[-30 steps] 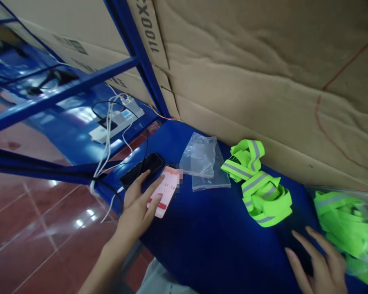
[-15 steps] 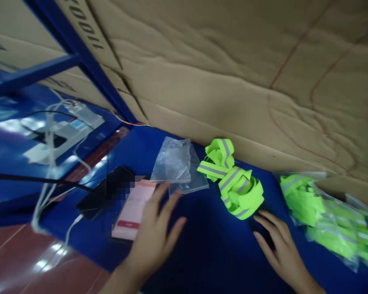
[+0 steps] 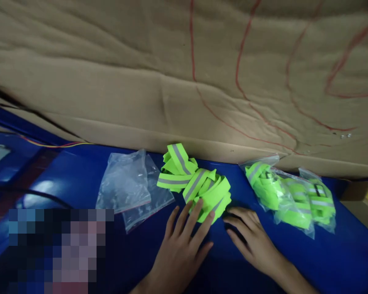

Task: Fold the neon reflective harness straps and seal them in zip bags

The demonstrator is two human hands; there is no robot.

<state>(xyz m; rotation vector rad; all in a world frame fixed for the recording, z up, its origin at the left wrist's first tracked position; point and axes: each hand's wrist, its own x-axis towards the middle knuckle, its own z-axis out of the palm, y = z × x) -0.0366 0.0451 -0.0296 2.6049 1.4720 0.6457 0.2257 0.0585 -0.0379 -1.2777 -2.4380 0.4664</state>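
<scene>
A loose bundle of neon-green bands with grey reflective stripes point(image 3: 196, 183) lies on the blue table point(image 3: 340, 261) near the cardboard wall. My left hand point(image 3: 180, 245) is open, fingers spread, with its fingertips touching the bundle's near edge. My right hand point(image 3: 251, 237) is open too, fingers stretched out towards the bundle's right side, resting on the table. Two empty clear plastic bags point(image 3: 131, 188) lie just left of the bundle.
Clear bags filled with the same green bands point(image 3: 291, 196) lie to the right. A large cardboard sheet point(image 3: 184, 73) with red marker lines stands behind. A cardboard box corner point(image 3: 363, 200) shows at far right. A blurred patch covers the lower left.
The view has swung right. My left hand left the phone and moved right to the green bundle. My right hand moved in to the bundle's right side.
</scene>
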